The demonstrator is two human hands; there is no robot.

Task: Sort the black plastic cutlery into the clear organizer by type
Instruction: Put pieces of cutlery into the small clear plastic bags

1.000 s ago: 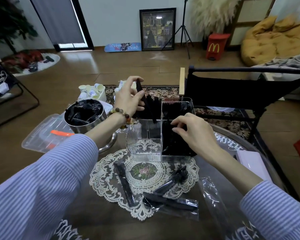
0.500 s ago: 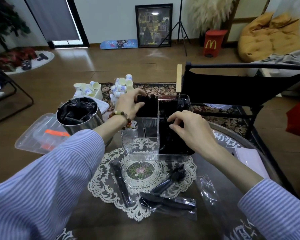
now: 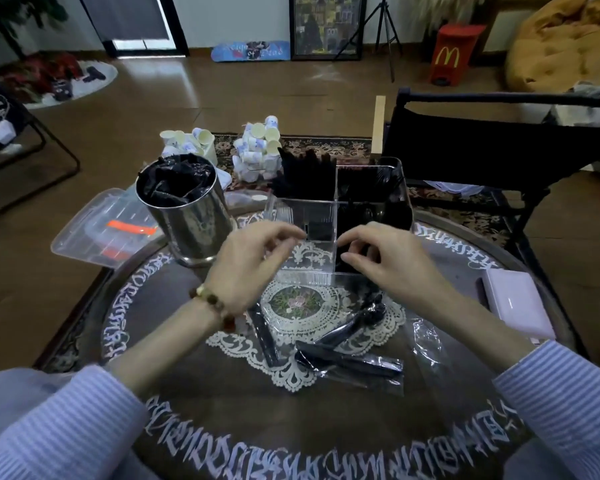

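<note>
Both hands hang empty just in front of the organizer (image 3: 336,220), between it and the loose cutlery on the doily (image 3: 302,341). The left hand (image 3: 253,268) has loosely curled fingers holding nothing; the right hand (image 3: 381,261) is the same, its fingers relaxed and slightly bent, with nothing between them.

Relative to the organizer: its far left cell stands full of upright black pieces, its right cells are dark with more, and the near left cell looks bare. The unsorted pieces lie on the bench nearer the person than the organizer. A wrapped knife (image 3: 264,334) lies just below the left wrist, its long axis running toward the person. A wrapped spoon (image 3: 354,323) lies aslant, bowl end toward the organizer's near right corner, handle pointing toward the person and left. A flat packet (image 3: 350,363) lies crosswise, nearest the person.

The spoon sits almost directly under the right hand, so that hand seems nearer to it; the knife falls to the left. Either reach would go down and back, away from the organizer.
</note>
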